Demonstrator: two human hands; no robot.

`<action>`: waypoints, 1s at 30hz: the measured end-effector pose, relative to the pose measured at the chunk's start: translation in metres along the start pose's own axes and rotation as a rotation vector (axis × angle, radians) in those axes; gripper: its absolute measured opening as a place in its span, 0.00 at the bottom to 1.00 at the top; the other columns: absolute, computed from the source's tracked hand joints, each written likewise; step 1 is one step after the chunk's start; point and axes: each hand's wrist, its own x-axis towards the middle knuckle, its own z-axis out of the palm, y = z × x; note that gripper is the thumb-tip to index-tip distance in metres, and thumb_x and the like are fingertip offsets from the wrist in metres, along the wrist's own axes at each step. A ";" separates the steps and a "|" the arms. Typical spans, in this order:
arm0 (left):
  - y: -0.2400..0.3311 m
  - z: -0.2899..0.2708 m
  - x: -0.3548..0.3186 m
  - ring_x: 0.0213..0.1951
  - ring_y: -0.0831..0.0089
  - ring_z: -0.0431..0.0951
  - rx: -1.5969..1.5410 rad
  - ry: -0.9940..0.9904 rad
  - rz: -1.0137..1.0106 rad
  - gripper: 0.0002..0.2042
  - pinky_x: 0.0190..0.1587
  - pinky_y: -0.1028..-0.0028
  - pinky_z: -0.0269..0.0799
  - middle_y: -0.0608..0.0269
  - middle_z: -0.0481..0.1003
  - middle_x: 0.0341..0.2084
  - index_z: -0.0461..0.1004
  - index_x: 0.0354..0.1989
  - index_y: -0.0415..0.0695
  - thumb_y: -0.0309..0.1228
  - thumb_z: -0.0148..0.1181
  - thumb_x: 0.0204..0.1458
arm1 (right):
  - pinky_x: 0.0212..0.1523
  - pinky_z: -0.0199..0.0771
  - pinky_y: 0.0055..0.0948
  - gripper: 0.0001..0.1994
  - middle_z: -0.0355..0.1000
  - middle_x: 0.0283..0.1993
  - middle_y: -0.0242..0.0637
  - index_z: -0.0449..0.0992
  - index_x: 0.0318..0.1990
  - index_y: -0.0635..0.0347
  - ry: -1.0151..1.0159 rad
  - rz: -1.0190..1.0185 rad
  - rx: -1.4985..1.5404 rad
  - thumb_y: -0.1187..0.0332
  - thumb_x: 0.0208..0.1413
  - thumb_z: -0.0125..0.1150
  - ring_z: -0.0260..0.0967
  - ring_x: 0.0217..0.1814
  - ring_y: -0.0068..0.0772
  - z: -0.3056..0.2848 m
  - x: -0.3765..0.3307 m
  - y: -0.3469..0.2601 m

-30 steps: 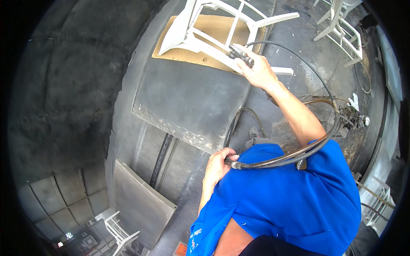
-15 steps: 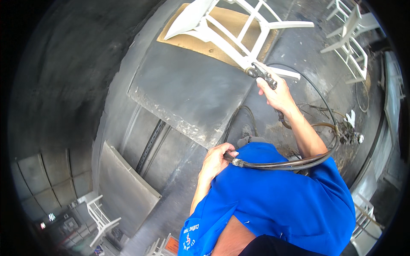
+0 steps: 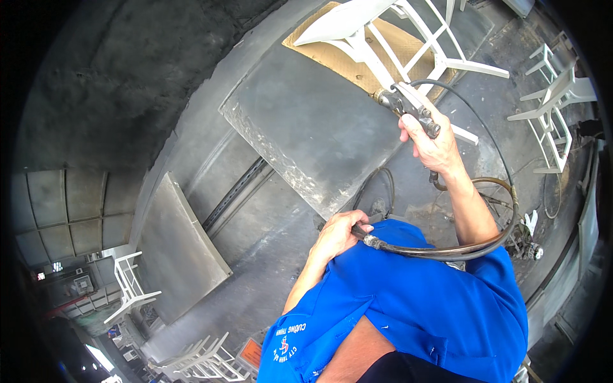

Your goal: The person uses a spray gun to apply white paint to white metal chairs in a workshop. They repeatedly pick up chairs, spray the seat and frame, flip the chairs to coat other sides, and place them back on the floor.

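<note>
My right hand (image 3: 437, 143) is wrapped round a spray gun (image 3: 408, 110), whose nozzle points up and left. Beyond the gun a white chair (image 3: 345, 22) lies on its side on a piece of cardboard (image 3: 319, 54). The gun overlaps part of a chair leg in view; I cannot tell whether they touch. By my waist, my left hand (image 3: 338, 233) is closed on a dark hose (image 3: 408, 250) near its metal fitting. What its fingers cover is hidden. The hose loops to the right under my right forearm.
Under the cardboard is a broad grey board (image 3: 306, 127) with a flaking edge. Another grey panel (image 3: 182, 249) leans at the left. White chairs (image 3: 552, 115) stand at the right, others (image 3: 211, 360) at the lower left. Hoses (image 3: 488, 191) tangle on the floor at right.
The view has turned, so the chair and board appear further right. My right hand still holds the spray gun by the chair. My left hand keeps its hold on the hose.
</note>
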 end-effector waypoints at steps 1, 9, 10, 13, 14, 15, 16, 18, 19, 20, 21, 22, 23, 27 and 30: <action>0.000 0.000 0.001 0.33 0.59 0.83 -0.019 -0.013 -0.002 0.09 0.37 0.63 0.76 0.52 0.81 0.28 0.79 0.37 0.40 0.31 0.72 0.55 | 0.19 0.70 0.17 0.27 0.78 0.38 0.31 0.66 0.74 0.55 0.002 0.015 0.004 0.65 0.68 0.59 0.74 0.32 0.16 0.001 -0.001 -0.001; 0.006 -0.002 0.009 0.35 0.59 0.83 0.005 -0.067 0.038 0.08 0.38 0.63 0.76 0.51 0.81 0.30 0.80 0.39 0.40 0.29 0.71 0.55 | 0.35 0.78 0.21 0.26 0.78 0.46 0.33 0.70 0.71 0.55 0.014 0.079 0.013 0.69 0.67 0.62 0.71 0.33 0.17 -0.003 -0.007 -0.004; 0.006 -0.003 0.010 0.35 0.58 0.83 0.008 -0.079 0.010 0.08 0.38 0.63 0.76 0.51 0.81 0.30 0.80 0.39 0.40 0.28 0.72 0.54 | 0.35 0.78 0.21 0.26 0.78 0.45 0.34 0.70 0.71 0.55 0.020 0.086 -0.014 0.69 0.67 0.62 0.70 0.32 0.16 -0.005 -0.008 0.000; 0.005 -0.005 0.012 0.35 0.58 0.83 -0.004 -0.081 0.031 0.09 0.38 0.63 0.77 0.52 0.81 0.29 0.79 0.38 0.40 0.29 0.72 0.54 | 0.44 0.81 0.28 0.25 0.81 0.48 0.41 0.70 0.71 0.56 0.015 0.159 -0.120 0.69 0.66 0.63 0.78 0.40 0.25 -0.014 -0.016 0.017; 0.005 -0.005 0.012 0.35 0.58 0.83 -0.022 -0.065 0.054 0.09 0.38 0.63 0.76 0.53 0.80 0.28 0.78 0.37 0.40 0.30 0.72 0.54 | 0.48 0.80 0.30 0.25 0.82 0.50 0.43 0.70 0.70 0.56 0.051 0.142 -0.211 0.69 0.66 0.63 0.79 0.44 0.30 -0.017 -0.019 0.025; 0.005 -0.005 0.012 0.34 0.58 0.83 -0.019 -0.058 0.068 0.10 0.37 0.63 0.76 0.54 0.80 0.27 0.78 0.35 0.40 0.31 0.73 0.54 | 0.52 0.79 0.33 0.25 0.82 0.52 0.45 0.70 0.70 0.56 0.088 0.119 -0.288 0.69 0.66 0.62 0.80 0.49 0.34 -0.020 -0.023 0.033; 0.005 -0.004 0.013 0.34 0.58 0.83 -0.029 -0.042 0.087 0.10 0.37 0.63 0.76 0.54 0.80 0.27 0.78 0.36 0.40 0.31 0.73 0.54 | 0.55 0.77 0.35 0.25 0.81 0.54 0.47 0.70 0.70 0.55 0.113 0.138 -0.328 0.69 0.66 0.62 0.79 0.54 0.39 -0.026 -0.028 0.039; 0.005 -0.005 0.013 0.34 0.58 0.84 0.017 -0.028 0.124 0.10 0.37 0.64 0.76 0.54 0.80 0.26 0.78 0.36 0.40 0.30 0.73 0.53 | 0.62 0.74 0.40 0.25 0.79 0.58 0.51 0.70 0.70 0.53 0.161 0.179 -0.408 0.68 0.66 0.62 0.77 0.63 0.50 -0.038 -0.036 0.051; 0.005 -0.004 0.012 0.41 0.58 0.85 0.010 -0.068 0.026 0.13 0.45 0.62 0.77 0.54 0.84 0.32 0.80 0.40 0.39 0.20 0.73 0.44 | 0.61 0.74 0.40 0.25 0.79 0.57 0.52 0.70 0.70 0.52 0.175 0.190 -0.443 0.68 0.65 0.62 0.77 0.62 0.52 -0.041 -0.036 0.059; 0.005 -0.005 0.012 0.41 0.58 0.85 -0.009 -0.084 -0.002 0.13 0.45 0.62 0.77 0.53 0.84 0.33 0.80 0.40 0.39 0.19 0.72 0.44 | 0.60 0.75 0.41 0.25 0.79 0.56 0.53 0.70 0.70 0.51 0.188 0.203 -0.477 0.67 0.65 0.62 0.78 0.61 0.53 -0.043 -0.034 0.065; 0.004 -0.005 0.012 0.41 0.58 0.85 -0.017 -0.094 -0.003 0.14 0.45 0.62 0.77 0.53 0.84 0.33 0.80 0.40 0.38 0.18 0.71 0.44 | 0.59 0.75 0.41 0.25 0.79 0.55 0.53 0.71 0.70 0.51 0.192 0.228 -0.505 0.67 0.65 0.62 0.78 0.60 0.55 -0.045 -0.033 0.072; 0.003 -0.006 0.012 0.42 0.59 0.85 -0.009 -0.082 0.034 0.14 0.44 0.62 0.77 0.53 0.84 0.33 0.80 0.41 0.37 0.18 0.70 0.44 | 0.59 0.75 0.42 0.25 0.79 0.54 0.54 0.71 0.69 0.51 0.194 0.252 -0.532 0.66 0.65 0.62 0.77 0.60 0.56 -0.047 -0.029 0.077; 0.002 -0.005 0.012 0.42 0.59 0.85 -0.027 -0.104 0.004 0.15 0.45 0.62 0.77 0.53 0.84 0.34 0.81 0.41 0.37 0.16 0.69 0.43 | 0.59 0.76 0.43 0.25 0.79 0.53 0.55 0.71 0.69 0.51 0.198 0.278 -0.548 0.66 0.65 0.62 0.77 0.59 0.58 -0.048 -0.025 0.082; -0.001 -0.003 0.013 0.43 0.62 0.85 -0.218 -0.103 -0.156 0.19 0.48 0.63 0.77 0.52 0.84 0.35 0.80 0.43 0.35 0.14 0.67 0.39 | 0.53 0.78 0.43 0.24 0.80 0.50 0.56 0.72 0.68 0.54 0.256 -0.027 -0.560 0.67 0.64 0.63 0.80 0.53 0.58 -0.048 0.002 0.089; 0.000 -0.003 0.012 0.44 0.63 0.84 -0.405 -0.094 -0.350 0.20 0.51 0.64 0.77 0.53 0.84 0.35 0.81 0.44 0.35 0.14 0.68 0.36 | 0.50 0.80 0.40 0.24 0.80 0.49 0.56 0.73 0.67 0.56 0.288 -0.185 -0.534 0.68 0.64 0.63 0.82 0.50 0.53 -0.046 0.025 0.079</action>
